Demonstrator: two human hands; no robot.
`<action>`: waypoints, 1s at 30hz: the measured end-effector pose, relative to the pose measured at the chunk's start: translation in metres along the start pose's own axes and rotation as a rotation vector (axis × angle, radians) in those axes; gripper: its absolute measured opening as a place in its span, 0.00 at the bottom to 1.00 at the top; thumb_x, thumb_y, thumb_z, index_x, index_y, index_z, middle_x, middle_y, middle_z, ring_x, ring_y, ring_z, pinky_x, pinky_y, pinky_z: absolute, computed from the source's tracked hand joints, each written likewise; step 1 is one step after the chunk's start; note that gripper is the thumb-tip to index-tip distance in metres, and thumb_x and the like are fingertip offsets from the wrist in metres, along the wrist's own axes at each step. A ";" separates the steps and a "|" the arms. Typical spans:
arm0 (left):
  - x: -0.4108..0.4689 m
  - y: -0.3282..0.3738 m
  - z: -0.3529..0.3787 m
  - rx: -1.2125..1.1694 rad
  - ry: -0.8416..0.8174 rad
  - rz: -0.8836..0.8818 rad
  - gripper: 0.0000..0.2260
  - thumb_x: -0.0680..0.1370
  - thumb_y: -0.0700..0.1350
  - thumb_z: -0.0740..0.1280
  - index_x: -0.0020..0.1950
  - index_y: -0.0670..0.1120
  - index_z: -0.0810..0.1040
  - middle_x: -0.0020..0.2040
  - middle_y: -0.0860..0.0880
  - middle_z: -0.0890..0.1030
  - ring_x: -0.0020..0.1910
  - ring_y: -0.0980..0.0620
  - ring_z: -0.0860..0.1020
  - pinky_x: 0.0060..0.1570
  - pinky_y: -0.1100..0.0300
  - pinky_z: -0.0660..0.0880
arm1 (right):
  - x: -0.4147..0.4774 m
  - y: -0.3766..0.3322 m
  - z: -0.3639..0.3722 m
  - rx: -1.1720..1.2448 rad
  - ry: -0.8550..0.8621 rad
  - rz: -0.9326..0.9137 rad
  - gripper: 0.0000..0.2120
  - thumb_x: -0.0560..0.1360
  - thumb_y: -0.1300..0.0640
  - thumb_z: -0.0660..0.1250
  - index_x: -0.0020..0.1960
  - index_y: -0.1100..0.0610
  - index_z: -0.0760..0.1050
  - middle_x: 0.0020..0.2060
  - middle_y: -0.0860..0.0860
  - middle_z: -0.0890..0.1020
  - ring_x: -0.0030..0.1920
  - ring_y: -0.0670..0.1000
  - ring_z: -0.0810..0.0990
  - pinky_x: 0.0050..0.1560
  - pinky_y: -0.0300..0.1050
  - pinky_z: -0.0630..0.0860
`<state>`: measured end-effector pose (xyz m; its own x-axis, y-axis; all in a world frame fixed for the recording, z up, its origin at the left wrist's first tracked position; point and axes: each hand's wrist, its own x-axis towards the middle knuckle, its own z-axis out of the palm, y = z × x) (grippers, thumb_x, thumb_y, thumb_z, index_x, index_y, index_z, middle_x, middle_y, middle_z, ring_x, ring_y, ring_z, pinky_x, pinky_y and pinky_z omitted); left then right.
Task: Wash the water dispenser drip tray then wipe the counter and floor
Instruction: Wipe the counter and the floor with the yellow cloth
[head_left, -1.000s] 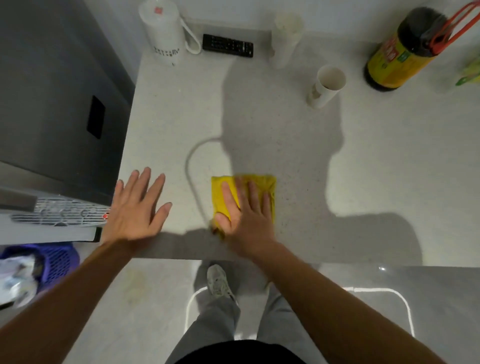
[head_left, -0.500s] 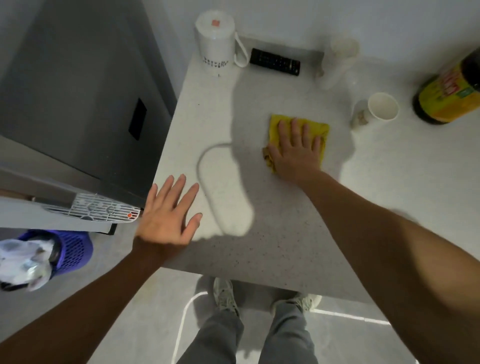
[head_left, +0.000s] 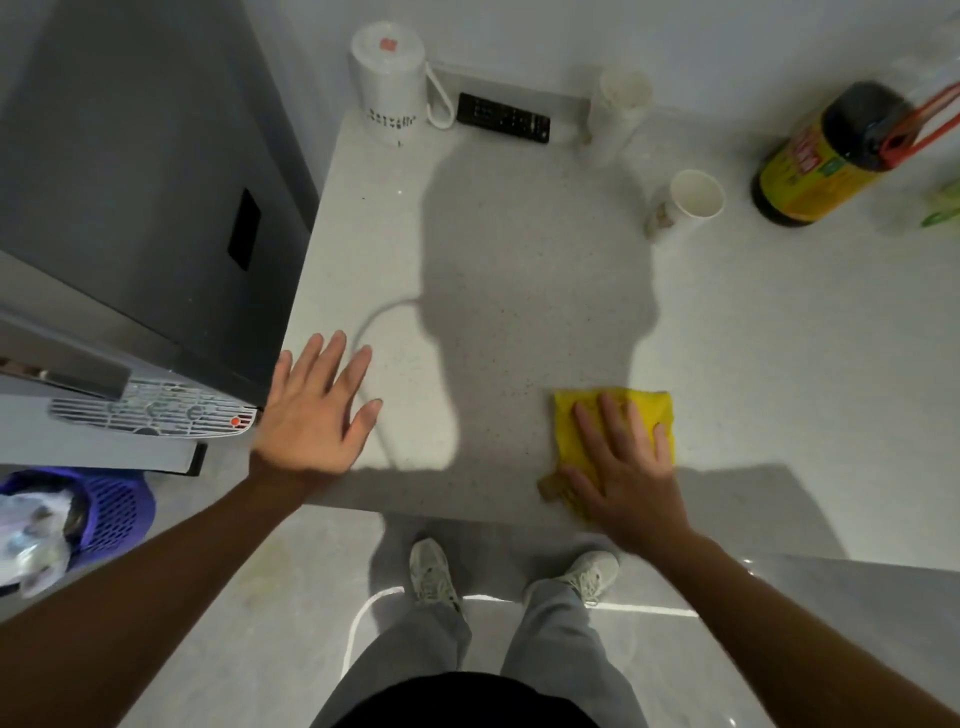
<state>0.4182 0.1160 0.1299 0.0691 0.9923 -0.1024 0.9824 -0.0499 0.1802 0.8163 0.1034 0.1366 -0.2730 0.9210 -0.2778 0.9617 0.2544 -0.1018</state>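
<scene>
A yellow cloth (head_left: 631, 410) lies flat on the pale speckled counter (head_left: 509, 249), near its front edge. My right hand (head_left: 623, 467) presses down on the cloth with the fingers spread, covering its near half. My left hand (head_left: 317, 410) rests flat and empty on the counter's front left corner, fingers apart. Left of that hand, the white slotted drip tray (head_left: 156, 413) sits in the grey water dispenser (head_left: 130, 208). Below the counter edge lies the grey tiled floor (head_left: 260, 623), with my two shoes on it.
Along the back of the counter stand a white kettle (head_left: 387, 83), a black remote (head_left: 503, 117), a white tumbler (head_left: 618, 111), a paper cup (head_left: 688, 200) and a dark bottle with a yellow label (head_left: 826, 156). A purple basket (head_left: 111, 512) holding a plastic bag sits on the floor at left.
My right hand has dragged the yellow cloth from the counter's far middle back toward the front edge and to the right. My left hand has stayed planted at the front left corner.
</scene>
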 end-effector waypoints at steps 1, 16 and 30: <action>0.000 0.001 -0.001 0.008 -0.003 0.003 0.31 0.83 0.61 0.49 0.84 0.50 0.59 0.84 0.42 0.58 0.83 0.40 0.54 0.80 0.38 0.49 | 0.019 0.006 -0.006 0.004 0.007 0.061 0.37 0.79 0.30 0.48 0.83 0.46 0.57 0.83 0.56 0.59 0.81 0.64 0.59 0.76 0.70 0.56; -0.006 -0.006 0.010 -0.183 0.240 0.012 0.19 0.83 0.48 0.59 0.71 0.45 0.76 0.76 0.43 0.73 0.79 0.42 0.66 0.79 0.40 0.57 | 0.105 -0.162 -0.005 0.032 0.025 -0.080 0.38 0.77 0.29 0.41 0.84 0.42 0.46 0.85 0.48 0.49 0.84 0.57 0.47 0.79 0.66 0.42; -0.149 0.023 -0.009 -0.846 0.143 -0.172 0.10 0.81 0.38 0.67 0.50 0.50 0.85 0.42 0.51 0.85 0.40 0.50 0.83 0.43 0.57 0.81 | -0.094 -0.110 0.003 0.295 0.077 0.112 0.10 0.82 0.46 0.62 0.53 0.53 0.74 0.48 0.55 0.81 0.50 0.60 0.79 0.47 0.54 0.77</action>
<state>0.4290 -0.0316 0.1578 -0.1461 0.9859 -0.0817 0.5143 0.1463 0.8450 0.7362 -0.0123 0.1715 -0.1529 0.9608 -0.2311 0.9345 0.0645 -0.3501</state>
